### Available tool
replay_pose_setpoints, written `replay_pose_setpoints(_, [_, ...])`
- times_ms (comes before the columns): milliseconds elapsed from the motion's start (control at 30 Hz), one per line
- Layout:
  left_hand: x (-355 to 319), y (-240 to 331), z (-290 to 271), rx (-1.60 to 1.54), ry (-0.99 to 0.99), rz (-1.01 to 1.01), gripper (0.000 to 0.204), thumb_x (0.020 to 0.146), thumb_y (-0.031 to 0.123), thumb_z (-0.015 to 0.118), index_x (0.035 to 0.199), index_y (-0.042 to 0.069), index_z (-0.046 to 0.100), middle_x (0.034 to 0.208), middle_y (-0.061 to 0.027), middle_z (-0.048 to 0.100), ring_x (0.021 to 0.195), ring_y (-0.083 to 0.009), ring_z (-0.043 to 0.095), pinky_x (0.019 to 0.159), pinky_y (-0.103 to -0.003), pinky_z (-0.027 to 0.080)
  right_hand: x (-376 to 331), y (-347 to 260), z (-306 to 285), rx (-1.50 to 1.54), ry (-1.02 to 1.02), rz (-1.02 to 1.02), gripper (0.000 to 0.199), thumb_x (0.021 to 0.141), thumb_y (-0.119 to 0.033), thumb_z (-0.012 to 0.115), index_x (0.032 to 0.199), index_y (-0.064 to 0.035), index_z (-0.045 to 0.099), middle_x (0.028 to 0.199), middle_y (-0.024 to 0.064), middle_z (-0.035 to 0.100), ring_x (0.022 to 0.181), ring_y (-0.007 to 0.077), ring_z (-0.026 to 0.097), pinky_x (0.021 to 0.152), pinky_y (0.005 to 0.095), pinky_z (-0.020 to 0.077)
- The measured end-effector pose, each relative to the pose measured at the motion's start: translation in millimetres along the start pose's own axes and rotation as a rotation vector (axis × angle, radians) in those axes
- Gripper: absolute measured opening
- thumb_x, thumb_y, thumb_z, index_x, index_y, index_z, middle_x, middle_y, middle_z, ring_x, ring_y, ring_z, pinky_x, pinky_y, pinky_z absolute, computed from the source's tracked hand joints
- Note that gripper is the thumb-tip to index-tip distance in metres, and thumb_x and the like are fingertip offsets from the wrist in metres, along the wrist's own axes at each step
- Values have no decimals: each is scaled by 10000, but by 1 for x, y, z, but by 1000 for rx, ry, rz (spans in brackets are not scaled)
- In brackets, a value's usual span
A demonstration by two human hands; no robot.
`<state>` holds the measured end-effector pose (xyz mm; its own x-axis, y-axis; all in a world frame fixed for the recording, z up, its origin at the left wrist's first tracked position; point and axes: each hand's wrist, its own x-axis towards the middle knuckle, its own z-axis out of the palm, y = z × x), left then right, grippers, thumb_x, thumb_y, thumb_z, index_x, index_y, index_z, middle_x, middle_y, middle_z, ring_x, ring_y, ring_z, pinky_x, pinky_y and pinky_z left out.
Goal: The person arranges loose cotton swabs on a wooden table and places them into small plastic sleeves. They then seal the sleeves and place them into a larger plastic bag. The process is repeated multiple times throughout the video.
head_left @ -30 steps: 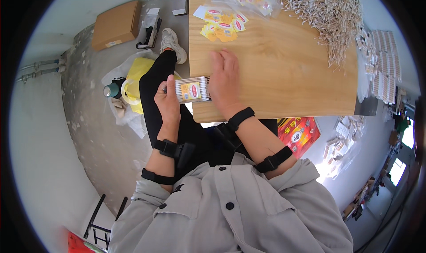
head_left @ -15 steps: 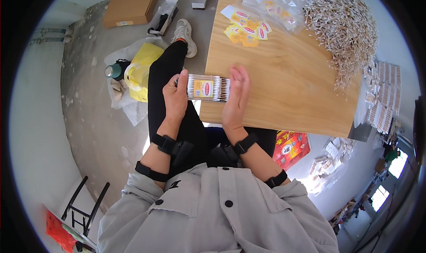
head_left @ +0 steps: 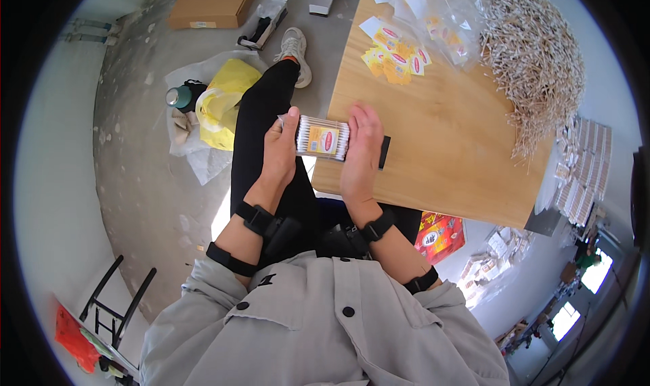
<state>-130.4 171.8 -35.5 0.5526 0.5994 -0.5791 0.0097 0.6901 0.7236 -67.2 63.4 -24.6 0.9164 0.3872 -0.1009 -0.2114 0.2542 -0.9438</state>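
A clear pack of cotton swabs (head_left: 323, 138) with a yellow and red label card is held level between my hands, over my lap at the table's near left corner. My left hand (head_left: 281, 146) grips its left end, thumb along the top edge. Clear film shows beside that thumb. At the other end, my right hand (head_left: 362, 149) presses against the pack with its fingers close together; the fingertips are partly turned from view. A flat black object (head_left: 384, 152) lies on the table just beyond my right hand.
On the wooden table (head_left: 440, 135) are scattered yellow label cards (head_left: 396, 58), clear plastic bags (head_left: 450, 27) and a large heap of loose cotton swabs (head_left: 535, 61). Stacked swab packs (head_left: 586, 163) stand at the right. A yellow bag (head_left: 227, 105) and a green-lidded bottle (head_left: 179, 96) sit on the floor.
My right hand has moved in against the pack's right end, and the swabs that stuck out there are now flush. The black object beside my hand has come into view.
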Motion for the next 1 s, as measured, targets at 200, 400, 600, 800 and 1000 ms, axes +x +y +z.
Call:
replay_pose_setpoints(200, [1,1,0,-152,-86,-74,266,1007,301,578,832,101,558,759,43,554,694,-32,528,649,-223,470,3,-3,12,-107,-5,-51,496,1066,-276,319,1443,45,298,1454,163,372,1382,251,351,1189,378,218])
replay_pose_setpoints(400, [10,-15,-17,-154,-200,-3,220,1013,296,560,927,99,608,823,28,617,747,-47,589,692,-236,500,0,-6,21,-273,-56,-38,503,1055,-265,327,1444,55,309,1429,178,380,1348,268,389,1144,375,272])
replay_pose_setpoints(600, [-1,-3,0,-139,-53,-23,266,971,296,643,808,101,566,731,44,547,652,-20,501,591,-210,428,0,-20,20,-383,-145,13,504,1049,-257,346,1457,37,311,1406,176,399,1310,258,413,1111,361,289])
replay_pose_setpoints(800, [6,-6,-5,-11,-13,81,297,961,302,655,792,66,592,694,39,553,637,-32,504,599,-218,428,1,-13,20,-411,-111,-3,483,1067,-286,306,1448,6,357,1409,172,456,1283,218,429,1089,324,303])
replay_pose_setpoints(1000, [4,0,-10,393,68,178,324,937,331,679,851,23,624,707,10,578,651,-53,522,598,-230,432,6,-1,6,-408,-100,-146,408,1051,-235,334,1317,37,481,1408,163,450,1309,265,414,1109,342,284])
